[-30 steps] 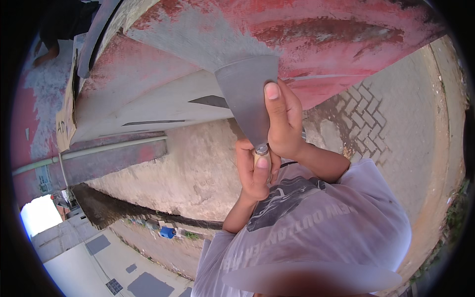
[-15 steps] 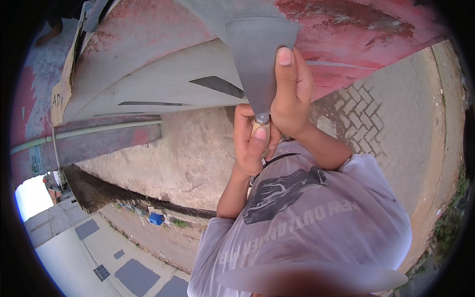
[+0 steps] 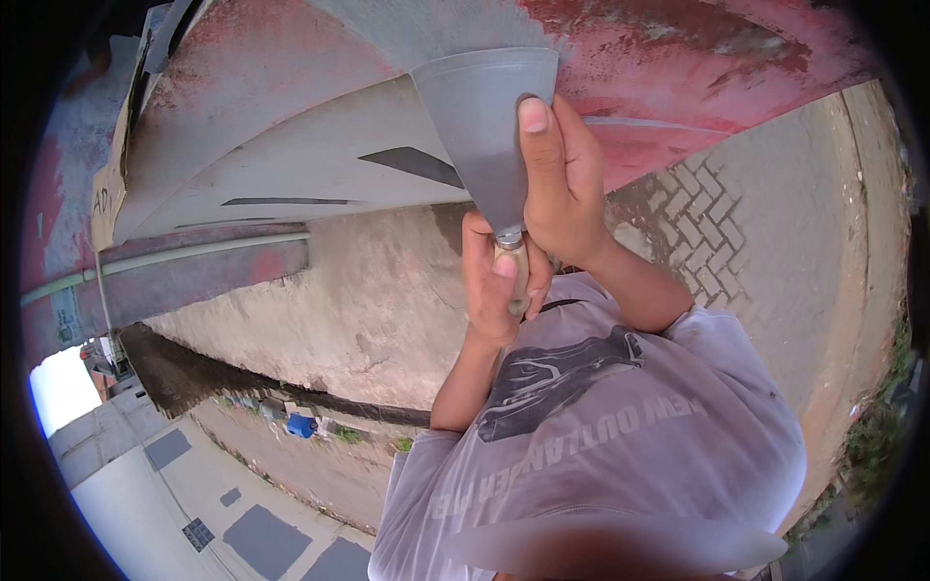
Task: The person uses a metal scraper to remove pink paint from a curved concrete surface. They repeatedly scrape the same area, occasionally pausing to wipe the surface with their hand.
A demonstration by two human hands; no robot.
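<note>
A putty knife [image 3: 484, 145] with a broad grey metal blade and a pale wooden handle is held upright in front of my chest. My left hand [image 3: 491, 286] wraps round its handle, the thumb lying along the wood just below the metal collar. My right hand [image 3: 562, 184] grips the blade by its right edge, thumb flat on the face and the other fingers mostly hidden behind. Beyond the blade is a panel [image 3: 659, 87] with worn red and grey paint. Whether the blade's wide end touches it, I cannot tell.
A piece of cardboard [image 3: 108, 208] hangs at the left edge of the painted panel. A pale green pipe [image 3: 184, 254] runs along the left. Paving blocks [image 3: 702, 218] lie on the right, and a blue container [image 3: 300, 425] stands farther off at lower left.
The putty knife and both hands have shifted slightly left and a little down toward me. Both hands keep their grip on it.
</note>
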